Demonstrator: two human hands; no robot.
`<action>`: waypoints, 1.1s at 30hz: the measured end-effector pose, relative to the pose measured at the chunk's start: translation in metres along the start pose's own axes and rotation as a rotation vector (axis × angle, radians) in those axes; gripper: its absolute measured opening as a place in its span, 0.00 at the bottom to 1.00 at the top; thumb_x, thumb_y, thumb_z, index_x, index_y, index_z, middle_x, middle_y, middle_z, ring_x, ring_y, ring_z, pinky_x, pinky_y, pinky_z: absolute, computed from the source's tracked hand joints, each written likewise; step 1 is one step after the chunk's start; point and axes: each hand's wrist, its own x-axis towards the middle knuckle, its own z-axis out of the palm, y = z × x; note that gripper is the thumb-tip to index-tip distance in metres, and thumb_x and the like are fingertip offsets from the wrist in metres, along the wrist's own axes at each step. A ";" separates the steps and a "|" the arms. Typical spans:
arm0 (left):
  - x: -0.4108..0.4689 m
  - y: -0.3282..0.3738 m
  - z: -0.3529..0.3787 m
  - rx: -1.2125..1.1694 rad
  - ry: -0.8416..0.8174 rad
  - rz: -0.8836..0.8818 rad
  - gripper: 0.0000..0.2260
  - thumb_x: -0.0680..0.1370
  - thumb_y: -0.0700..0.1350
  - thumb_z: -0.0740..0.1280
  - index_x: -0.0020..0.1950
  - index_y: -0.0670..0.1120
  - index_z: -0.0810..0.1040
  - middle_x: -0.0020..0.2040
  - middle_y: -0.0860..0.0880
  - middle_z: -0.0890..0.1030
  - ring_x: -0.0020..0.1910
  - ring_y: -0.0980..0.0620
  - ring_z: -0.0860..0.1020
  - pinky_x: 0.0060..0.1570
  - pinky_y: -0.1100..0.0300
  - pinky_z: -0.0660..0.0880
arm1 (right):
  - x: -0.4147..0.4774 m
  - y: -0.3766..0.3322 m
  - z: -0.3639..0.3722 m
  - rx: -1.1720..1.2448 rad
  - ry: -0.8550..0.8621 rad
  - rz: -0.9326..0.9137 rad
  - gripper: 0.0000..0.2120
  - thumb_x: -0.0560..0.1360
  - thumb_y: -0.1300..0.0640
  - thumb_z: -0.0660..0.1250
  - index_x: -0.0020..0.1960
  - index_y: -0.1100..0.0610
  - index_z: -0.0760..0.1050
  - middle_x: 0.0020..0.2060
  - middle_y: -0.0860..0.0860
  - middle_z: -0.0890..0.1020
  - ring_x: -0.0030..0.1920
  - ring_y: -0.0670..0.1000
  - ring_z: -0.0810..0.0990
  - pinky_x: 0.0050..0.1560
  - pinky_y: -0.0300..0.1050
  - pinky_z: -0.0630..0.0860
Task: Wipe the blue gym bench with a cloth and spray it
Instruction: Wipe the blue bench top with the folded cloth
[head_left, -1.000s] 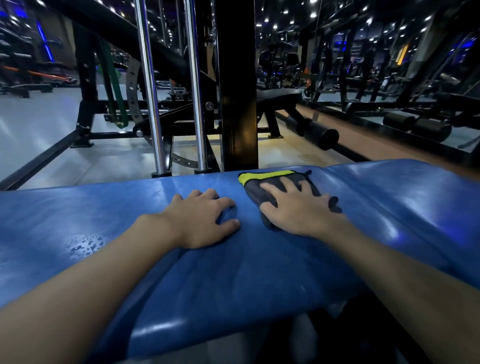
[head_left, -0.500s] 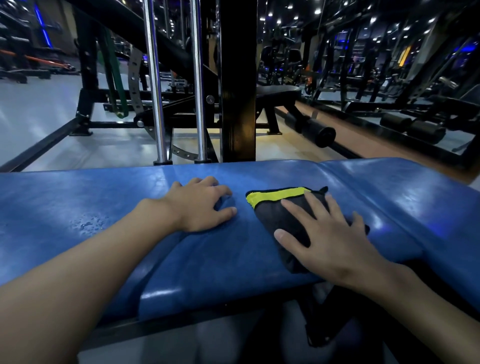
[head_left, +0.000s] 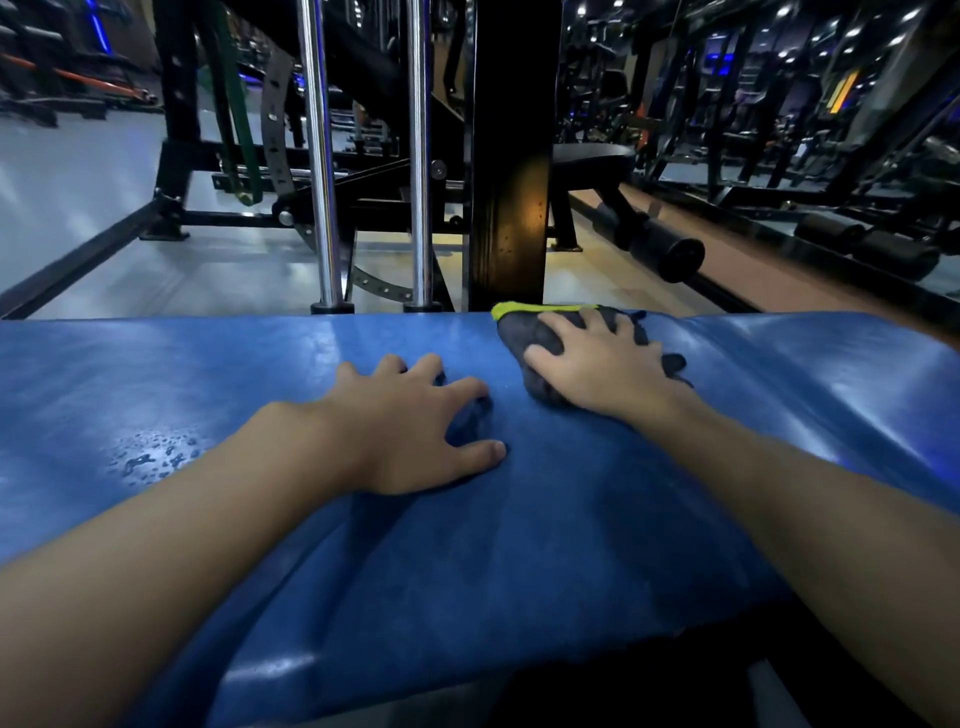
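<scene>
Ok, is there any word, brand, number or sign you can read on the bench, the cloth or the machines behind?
No text can be read in this view.
blue bench: no label or brand shows.
cloth: a yellow-green edge only, no print visible.
orange-yellow panel, far back on the right: may be a sign, too small and blurred to read.

Gym: weight machines, padded bench.
</scene>
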 end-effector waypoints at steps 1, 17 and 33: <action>0.000 0.000 0.001 0.000 0.001 0.001 0.31 0.72 0.75 0.46 0.74 0.66 0.55 0.72 0.52 0.64 0.71 0.45 0.63 0.66 0.39 0.64 | 0.012 -0.005 -0.001 0.005 -0.007 0.007 0.28 0.74 0.33 0.50 0.73 0.35 0.56 0.77 0.51 0.59 0.75 0.65 0.54 0.67 0.72 0.56; -0.011 -0.013 0.010 -0.073 0.103 0.035 0.30 0.75 0.73 0.50 0.75 0.65 0.59 0.75 0.55 0.64 0.75 0.50 0.62 0.69 0.42 0.61 | -0.024 -0.005 -0.003 0.013 -0.047 0.012 0.30 0.75 0.35 0.49 0.76 0.34 0.51 0.80 0.50 0.50 0.78 0.62 0.47 0.69 0.69 0.49; -0.049 -0.011 0.013 -0.147 0.158 0.012 0.26 0.78 0.68 0.56 0.74 0.60 0.66 0.73 0.53 0.67 0.72 0.47 0.66 0.69 0.43 0.63 | -0.186 0.009 -0.007 -0.048 -0.052 -0.051 0.32 0.75 0.28 0.43 0.77 0.34 0.43 0.80 0.49 0.42 0.79 0.57 0.39 0.72 0.69 0.42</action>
